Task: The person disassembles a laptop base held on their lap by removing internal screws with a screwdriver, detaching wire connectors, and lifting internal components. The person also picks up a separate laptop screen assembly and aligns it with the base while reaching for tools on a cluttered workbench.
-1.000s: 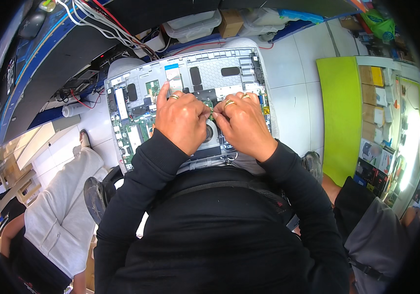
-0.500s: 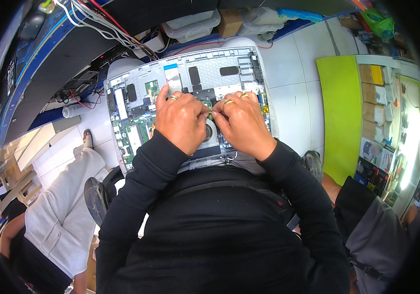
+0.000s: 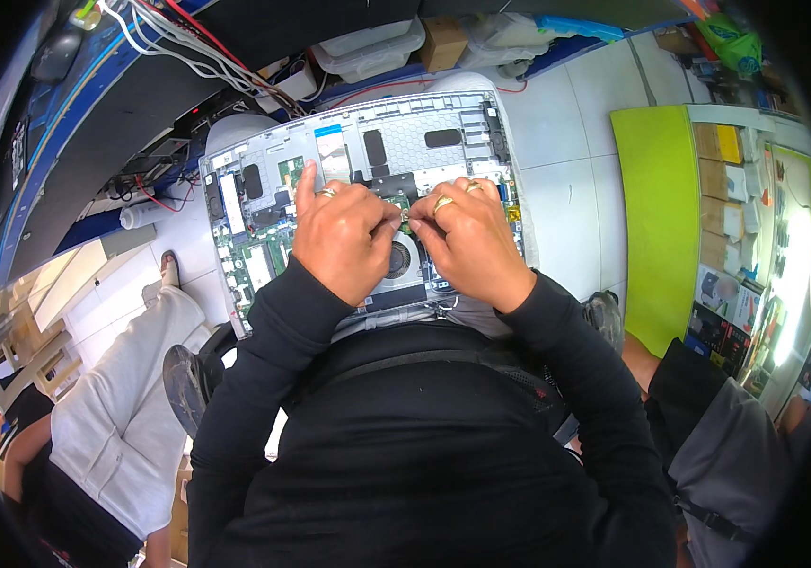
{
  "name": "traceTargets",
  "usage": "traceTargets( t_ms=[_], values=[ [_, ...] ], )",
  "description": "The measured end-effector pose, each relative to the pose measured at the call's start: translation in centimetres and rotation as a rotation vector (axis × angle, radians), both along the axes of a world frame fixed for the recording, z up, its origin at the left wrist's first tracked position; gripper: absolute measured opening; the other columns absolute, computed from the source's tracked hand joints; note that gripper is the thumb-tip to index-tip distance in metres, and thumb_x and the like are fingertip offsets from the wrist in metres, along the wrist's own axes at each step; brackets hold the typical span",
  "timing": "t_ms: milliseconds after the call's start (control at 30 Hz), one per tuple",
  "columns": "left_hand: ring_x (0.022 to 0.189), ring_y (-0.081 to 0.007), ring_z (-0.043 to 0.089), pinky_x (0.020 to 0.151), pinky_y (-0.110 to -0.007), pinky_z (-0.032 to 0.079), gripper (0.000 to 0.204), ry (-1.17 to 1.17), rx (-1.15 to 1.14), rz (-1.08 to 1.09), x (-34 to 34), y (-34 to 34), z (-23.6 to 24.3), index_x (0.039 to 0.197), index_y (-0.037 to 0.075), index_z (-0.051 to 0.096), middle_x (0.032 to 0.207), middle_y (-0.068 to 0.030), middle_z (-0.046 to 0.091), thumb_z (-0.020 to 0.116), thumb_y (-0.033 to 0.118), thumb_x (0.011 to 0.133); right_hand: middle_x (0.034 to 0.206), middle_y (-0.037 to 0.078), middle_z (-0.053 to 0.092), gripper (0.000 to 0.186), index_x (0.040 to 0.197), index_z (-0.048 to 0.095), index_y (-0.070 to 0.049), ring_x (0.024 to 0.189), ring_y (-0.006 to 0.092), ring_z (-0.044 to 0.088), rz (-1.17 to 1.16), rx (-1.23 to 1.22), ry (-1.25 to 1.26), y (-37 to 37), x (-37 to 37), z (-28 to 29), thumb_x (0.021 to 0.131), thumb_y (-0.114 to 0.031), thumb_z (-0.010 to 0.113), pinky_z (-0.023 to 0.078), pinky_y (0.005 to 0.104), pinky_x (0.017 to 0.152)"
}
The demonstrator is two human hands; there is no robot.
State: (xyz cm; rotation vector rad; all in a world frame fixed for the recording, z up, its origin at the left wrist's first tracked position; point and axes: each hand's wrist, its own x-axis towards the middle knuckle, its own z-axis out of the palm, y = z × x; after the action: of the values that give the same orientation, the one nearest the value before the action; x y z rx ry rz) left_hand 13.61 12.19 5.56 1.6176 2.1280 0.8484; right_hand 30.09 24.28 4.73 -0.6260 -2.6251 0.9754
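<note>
An opened laptop (image 3: 278, 142) with exposed boards and a fan (image 3: 401, 265) lies in front of me. My left hand (image 3: 339, 241) is closed in a pinch at a small spot above the fan, one finger raised beside a pale ribbon cable (image 3: 334, 154) with a blue tab. My right hand (image 3: 470, 241), with rings, pinches at that same spot from the right, its fingers bent. Whatever small part is between the fingertips is too tiny to name.
A dark desk edge with cables (image 3: 188, 52) runs along the upper left. Plastic tubs (image 3: 372, 52) and a cardboard box (image 3: 443, 45) sit beyond the laptop. A lime-green panel (image 3: 656, 227) borders a shelf of boxes at right. People's legs (image 3: 112, 417) (image 3: 708, 445) flank me.
My left hand has shifted slightly left, opening a small gap to show more of the fan. My right hand stays in nearly the same place.
</note>
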Motion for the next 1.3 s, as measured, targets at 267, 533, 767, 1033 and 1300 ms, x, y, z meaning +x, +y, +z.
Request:
traceTargets(
  t_ms=[267, 533, 767, 1033, 1300],
  values=[
    [0.090, -0.0301, 0.066, 0.123, -0.063, 0.029, 0.002, 0.015, 0.000, -0.010, 0.0, 0.3, 0.0, 0.086, 0.010, 0.078, 0.081, -0.0049, 0.067, 0.078, 0.008, 0.086, 0.091, 0.006, 0.071, 0.003, 0.089, 0.075, -0.004, 0.089, 0.0292, 0.063, -0.011, -0.017, 0.034, -0.1, 0.3, -0.1, 0.089, -0.007, 0.075, 0.040, 0.0443, 0.093],
    [0.091, -0.0315, 0.066, 0.123, -0.063, 0.029, 0.003, 0.001, -0.001, -0.018, -0.1, 0.3, -0.2, 0.087, 0.010, 0.077, 0.083, -0.0055, 0.066, 0.078, 0.007, 0.086, 0.090, 0.007, 0.070, 0.002, 0.088, 0.074, -0.005, 0.089, 0.0308, 0.063, 0.003, 0.072, -0.005, -0.1, 0.2, -0.1, 0.089, -0.004, 0.072, 0.041, 0.0447, 0.092],
    [0.091, -0.0311, 0.067, 0.123, -0.063, 0.030, 0.008, 0.097, 0.006, -0.084, -0.3, 0.6, 0.0, 0.093, 0.011, 0.077, 0.088, -0.0054, 0.066, 0.078, 0.008, 0.086, 0.091, 0.008, 0.069, 0.005, 0.089, 0.075, -0.005, 0.089, 0.0310, 0.063, 0.038, 0.047, -0.034, 0.7, 0.4, -0.1, 0.090, -0.003, 0.070, 0.041, 0.0451, 0.091],
    [0.088, -0.0275, 0.067, 0.121, -0.063, 0.034, 0.016, 0.263, 0.046, -0.222, -0.6, 0.9, 0.2, 0.096, 0.015, 0.077, 0.089, -0.0040, 0.064, 0.078, 0.008, 0.082, 0.090, 0.009, 0.065, 0.004, 0.092, 0.075, -0.004, 0.089, 0.0322, 0.063, 0.034, 0.096, -0.064, 1.0, 1.1, 1.0, 0.090, -0.007, 0.073, 0.041, 0.0458, 0.091],
    [0.083, -0.0232, 0.066, 0.123, -0.058, 0.037, 0.007, 0.408, 0.107, -0.276, -0.3, 1.4, -0.4, 0.087, 0.012, 0.072, 0.085, -0.0039, 0.060, 0.071, 0.007, 0.082, 0.091, 0.009, 0.065, 0.004, 0.091, 0.075, -0.005, 0.091, 0.0319, 0.062, 0.052, 0.104, -0.097, 0.8, 0.9, 0.8, 0.089, -0.009, 0.074, 0.041, 0.0458, 0.092]
  ],
)
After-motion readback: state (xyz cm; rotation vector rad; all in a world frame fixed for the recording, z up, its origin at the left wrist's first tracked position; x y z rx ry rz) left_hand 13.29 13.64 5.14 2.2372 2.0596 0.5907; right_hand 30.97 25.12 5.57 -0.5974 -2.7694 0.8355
